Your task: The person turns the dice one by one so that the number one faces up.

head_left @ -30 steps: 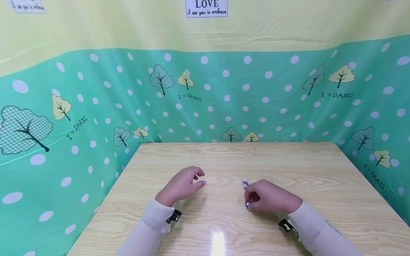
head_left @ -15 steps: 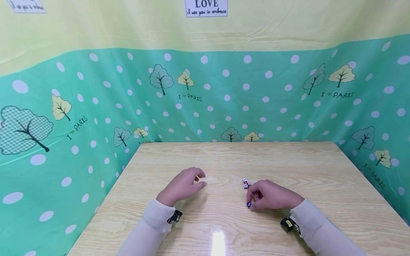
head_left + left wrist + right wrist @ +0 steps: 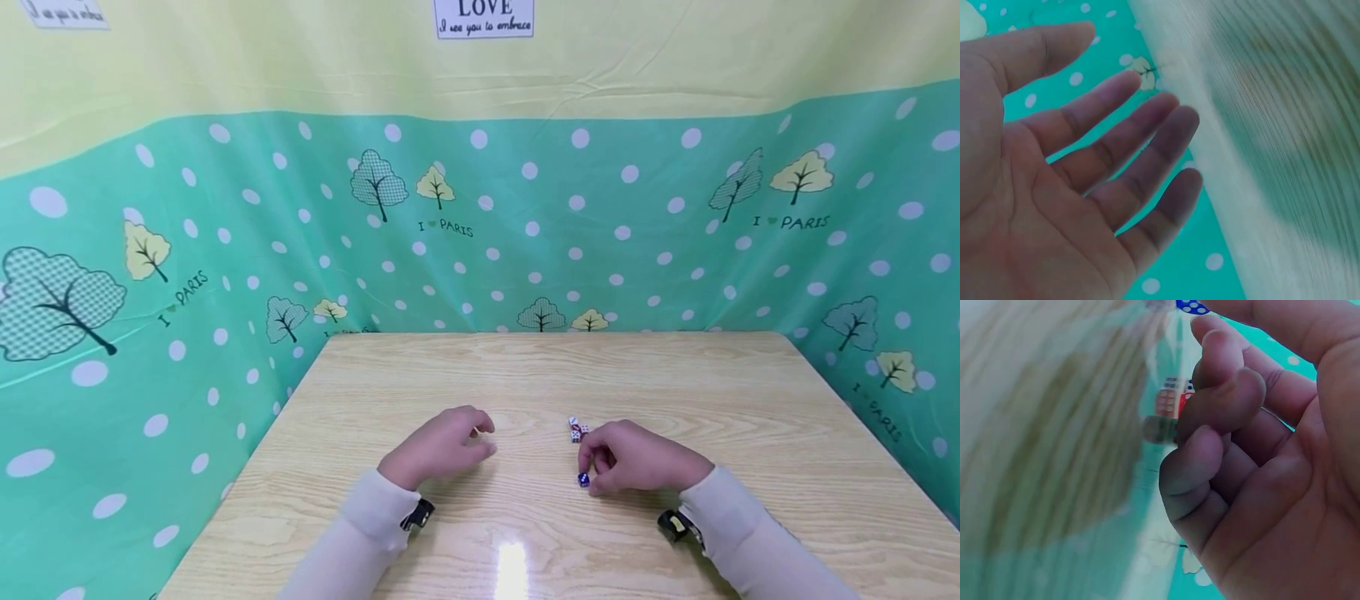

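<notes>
On the table, a blue die (image 3: 583, 480) with white pips sits right at the thumb and index fingertips of my right hand (image 3: 637, 457). The die's near faces are in plain sight, not wrapped by the fingers, which are bent loosely. In the right wrist view the blue die (image 3: 1192, 306) shows at the top edge, just beyond the fingertips. Behind the hand stands a small cluster of white dice (image 3: 575, 433) and a red die (image 3: 1186, 400), partly covered by the fingers. My left hand (image 3: 441, 446) hovers over the table to the left, fingers relaxed, holding nothing.
The wood-grain table (image 3: 420, 367) is glossy, with a bright reflection near its front. A green and yellow printed curtain (image 3: 480, 183) encloses the back and both sides. Each wrist carries a small black camera (image 3: 672, 525).
The blue die, earlier mostly covered by my right fingertips, now shows fully as they have loosened and shifted slightly right. My left hand has drifted a little right and nearer.
</notes>
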A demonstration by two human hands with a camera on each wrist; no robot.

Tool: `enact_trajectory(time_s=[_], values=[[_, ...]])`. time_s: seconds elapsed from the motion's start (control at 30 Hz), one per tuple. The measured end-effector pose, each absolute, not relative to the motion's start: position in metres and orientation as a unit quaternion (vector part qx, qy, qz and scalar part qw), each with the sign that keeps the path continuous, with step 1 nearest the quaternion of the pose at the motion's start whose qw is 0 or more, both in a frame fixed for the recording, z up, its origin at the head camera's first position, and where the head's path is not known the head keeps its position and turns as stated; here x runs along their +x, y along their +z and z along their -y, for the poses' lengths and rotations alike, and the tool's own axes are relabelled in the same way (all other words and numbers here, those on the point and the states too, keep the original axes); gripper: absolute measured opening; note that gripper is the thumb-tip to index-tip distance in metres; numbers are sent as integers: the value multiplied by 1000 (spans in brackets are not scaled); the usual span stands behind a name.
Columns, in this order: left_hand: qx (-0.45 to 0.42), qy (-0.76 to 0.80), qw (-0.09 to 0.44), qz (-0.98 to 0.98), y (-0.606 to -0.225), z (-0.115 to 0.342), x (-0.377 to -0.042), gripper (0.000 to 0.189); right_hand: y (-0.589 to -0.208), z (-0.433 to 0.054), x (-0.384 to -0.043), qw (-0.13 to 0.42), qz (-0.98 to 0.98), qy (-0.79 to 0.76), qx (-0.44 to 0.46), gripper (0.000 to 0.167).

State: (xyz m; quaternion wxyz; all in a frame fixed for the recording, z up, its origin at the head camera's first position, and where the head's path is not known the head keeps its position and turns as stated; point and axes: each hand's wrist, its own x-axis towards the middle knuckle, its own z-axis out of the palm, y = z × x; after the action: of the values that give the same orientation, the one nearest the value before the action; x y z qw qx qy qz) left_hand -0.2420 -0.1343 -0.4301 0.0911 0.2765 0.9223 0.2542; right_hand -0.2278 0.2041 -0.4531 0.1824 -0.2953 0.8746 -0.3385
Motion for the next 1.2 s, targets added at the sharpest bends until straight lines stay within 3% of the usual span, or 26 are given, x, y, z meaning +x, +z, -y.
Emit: enact_trajectory(time_s=[0.23, 0.5, 0.73, 1.2], values=[[325, 240, 126, -906, -427, 123, -231, 35, -446, -195, -221, 155, -885, -311, -309, 22], [363, 210, 123, -899, -422, 115, -218, 35, -436, -184, -212, 105, -900, -268, -327, 21], [402, 191, 90, -891, -413, 108, -211, 34, -434, -178, -208, 54, -917, -207, -337, 21], [354, 212, -2, -911, -400, 119, -215, 22, -438, -178, -211, 68, -911, -217, -344, 20]])
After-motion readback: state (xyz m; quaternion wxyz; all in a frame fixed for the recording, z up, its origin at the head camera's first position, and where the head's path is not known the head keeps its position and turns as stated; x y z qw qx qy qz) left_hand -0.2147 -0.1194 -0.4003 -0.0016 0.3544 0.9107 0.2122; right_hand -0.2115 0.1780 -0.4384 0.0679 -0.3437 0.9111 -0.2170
